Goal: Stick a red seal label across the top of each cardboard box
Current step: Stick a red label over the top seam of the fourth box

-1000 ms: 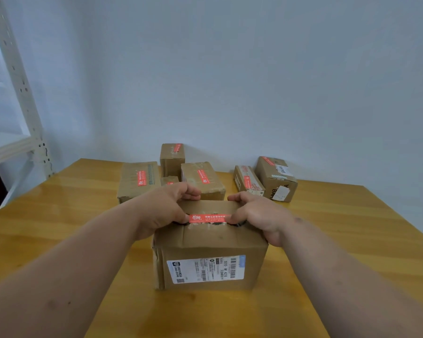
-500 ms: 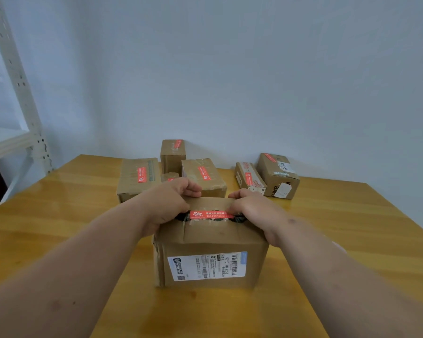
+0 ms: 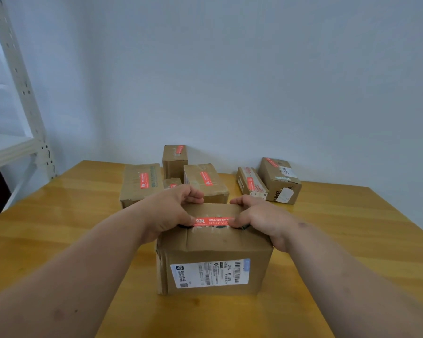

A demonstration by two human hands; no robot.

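Observation:
A brown cardboard box (image 3: pixel 213 247) with a white shipping label on its front stands on the wooden table close to me. A red seal label (image 3: pixel 213 221) lies across its top, over the flap seam. My left hand (image 3: pixel 169 211) presses on the label's left end, thumb on it and fingers curled over the box's far edge. My right hand (image 3: pixel 257 215) presses on the right end the same way. Both ends of the label are hidden under my thumbs.
Several more cardboard boxes, each with a red label on top, stand at the back of the table (image 3: pixel 59 228): a wide one (image 3: pixel 141 184), a tall one (image 3: pixel 174 158), one behind my hands (image 3: pixel 205 181), two at the right (image 3: pixel 280 180). A white metal shelf (image 3: pixel 22 98) stands at the left.
My hands stay on the label's ends and shift only slightly. The box has not moved on the table; the view has dipped a little.

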